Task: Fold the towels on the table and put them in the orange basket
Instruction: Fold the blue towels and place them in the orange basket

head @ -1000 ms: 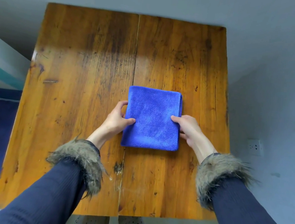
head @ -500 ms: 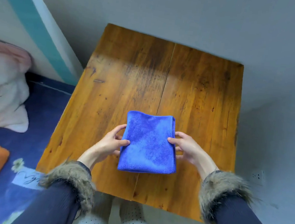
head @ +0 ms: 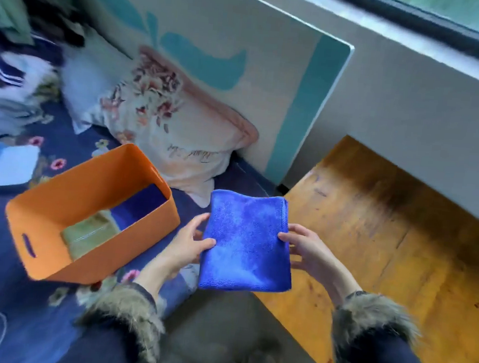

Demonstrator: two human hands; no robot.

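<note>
A folded blue towel (head: 246,242) hangs in the air between the wooden table (head: 387,237) and the orange basket (head: 56,208). My left hand (head: 189,243) grips its left edge, thumb on top. My right hand (head: 304,249) grips the right edge the same way. The orange basket stands on the bed to the left, open at the top. Inside it lie a folded green towel (head: 89,233) and a blue towel (head: 140,204).
A floral pillow (head: 173,129) leans against the painted headboard (head: 244,51) behind the basket. Clothes are piled at the far left on the dark blue floral bedspread (head: 5,291). A window ledge (head: 418,46) runs behind the table.
Both hands lifted the blue towel off the table and carried it left, past the table's edge. My view swung left, bringing the bed and orange basket into sight.
</note>
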